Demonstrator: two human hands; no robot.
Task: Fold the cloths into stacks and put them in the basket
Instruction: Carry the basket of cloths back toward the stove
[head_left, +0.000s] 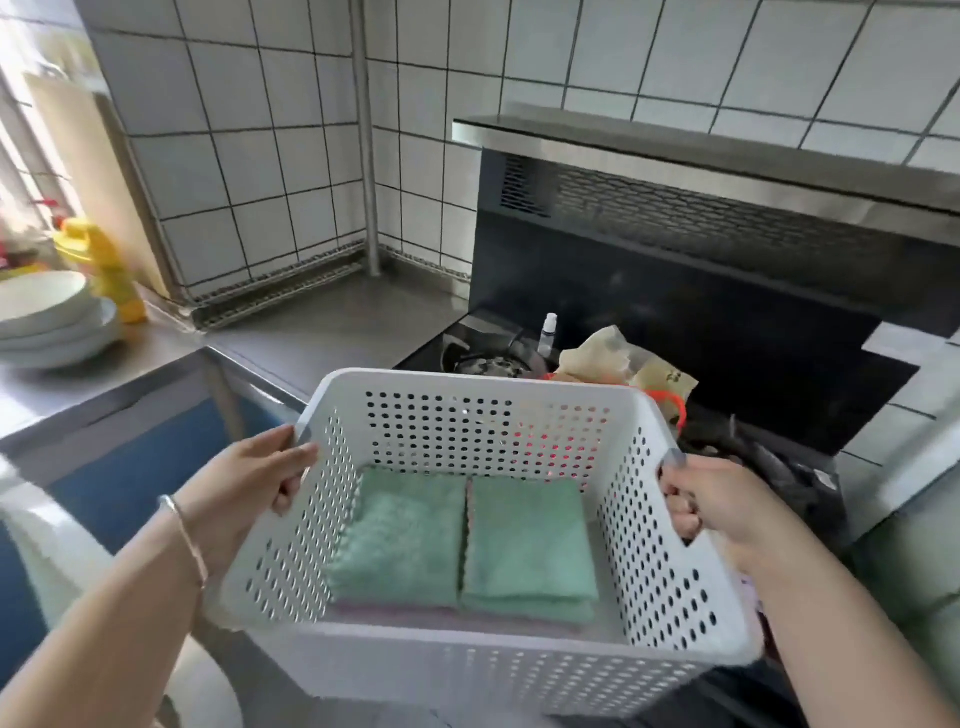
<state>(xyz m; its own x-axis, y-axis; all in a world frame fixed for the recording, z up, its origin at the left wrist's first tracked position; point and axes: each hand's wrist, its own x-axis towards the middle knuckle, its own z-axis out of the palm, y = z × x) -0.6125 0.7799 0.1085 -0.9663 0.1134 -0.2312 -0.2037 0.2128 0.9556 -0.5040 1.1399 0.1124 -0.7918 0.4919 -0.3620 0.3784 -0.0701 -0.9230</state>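
Observation:
A white perforated plastic basket (488, 431) hangs in the air in front of me, held by both sides. My left hand (249, 483) grips its left rim, with a thin bracelet on that wrist. My right hand (701, 499) grips the right rim. Inside lie two folded green cloth stacks side by side: a fluffy left stack (405, 540) and a smoother right stack (530, 540). A pinkish cloth edge shows under the left stack.
Behind the basket is a black stove (488, 358) with a small white bottle (548, 332), a crumpled paper bag (623, 364) and an orange cord. A steel counter (322, 322) runs left, bearing stacked white bowls (52, 317) and a yellow bottle (111, 270). Tiled walls surround.

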